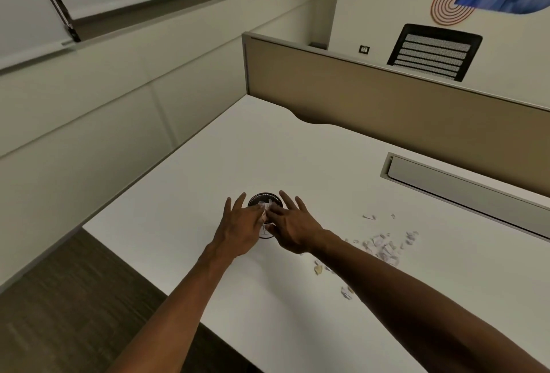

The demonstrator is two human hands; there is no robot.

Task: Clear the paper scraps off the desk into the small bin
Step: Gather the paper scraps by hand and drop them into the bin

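Note:
The small bin (pixel 264 199) is a dark round cup standing on the white desk (pixel 297 158), mostly covered by my hands. My left hand (pixel 241 223) and my right hand (pixel 293 223) hover side by side over its mouth, fingers spread. A few white scraps (pixel 265 208) show between the fingertips of both hands, right above the bin's opening. A loose heap of paper scraps (pixel 384 246) lies on the desk to the right of my right forearm. More scraps (pixel 346 292) lie nearer the front, partly hidden by that arm.
A tan partition (pixel 387 98) runs along the desk's far side. In front of it a grey cable tray (pixel 461 185) is set into the desktop. A black office chair (pixel 434 51) stands beyond the partition. The desk's left edge drops to dark carpet (pixel 74 298).

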